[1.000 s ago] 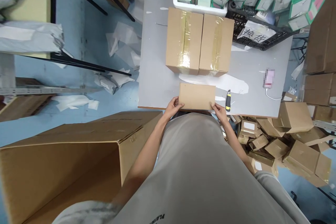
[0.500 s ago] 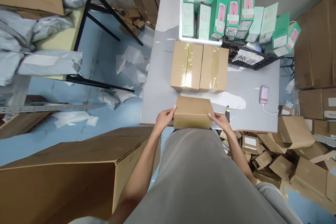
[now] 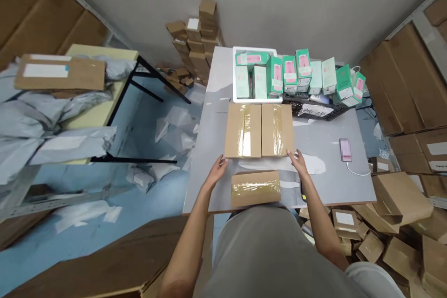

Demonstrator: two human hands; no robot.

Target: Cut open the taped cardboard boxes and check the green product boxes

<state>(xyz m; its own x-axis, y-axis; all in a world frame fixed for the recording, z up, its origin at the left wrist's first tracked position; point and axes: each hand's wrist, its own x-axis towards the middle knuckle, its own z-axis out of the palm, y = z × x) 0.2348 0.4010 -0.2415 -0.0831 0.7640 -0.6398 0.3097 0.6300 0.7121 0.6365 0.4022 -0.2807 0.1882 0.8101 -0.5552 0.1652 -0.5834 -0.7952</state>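
Observation:
Two taped cardboard boxes, the left box (image 3: pixel 234 130) and the right box (image 3: pixel 286 130), sit side by side on the grey table (image 3: pixel 206 186). My left hand (image 3: pixel 214 174) is open, its fingertips by the near left corner of the left box. At the near right corner of the other one, my right hand (image 3: pixel 298 164) is open with fingers apart, the fingertips at or touching the cardboard. Closer to my body lies a third taped cardboard box (image 3: pixel 256 199), between my forearms and free of both hands. A dark cutter (image 3: pixel 303 192) is partly hidden by my right forearm.
Behind the boxes stand a white bin (image 3: pixel 258 100) and a black crate (image 3: pixel 328 114) with several green-and-pink cartons. A phone (image 3: pixel 345 150) with a cable lies right. Loose boxes (image 3: pixel 401 195) pile up beside the table; a large open carton (image 3: pixel 132 251) stands front left.
Both hands have let go of the nearest box and moved forward to the outer corners of the paired boxes. That box now shows its taped side more. The camera view has tilted up.

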